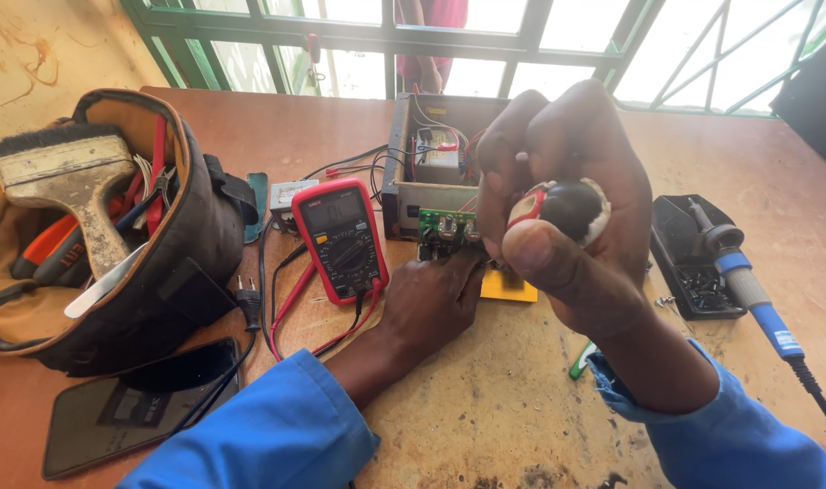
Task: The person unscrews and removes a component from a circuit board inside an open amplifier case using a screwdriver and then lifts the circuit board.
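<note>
Both hands worked mid-bench: right hand (pixel 567 208) fisted round a screwdriver (pixel 562 210), shaft pointing down-away toward the board (pixel 446 226); left hand (pixel 431 303) closed, steadying the board's near edge.

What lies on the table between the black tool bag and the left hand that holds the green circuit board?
In the head view, a red multimeter with its red and black leads lies between the tool bag and the left hand.
</note>
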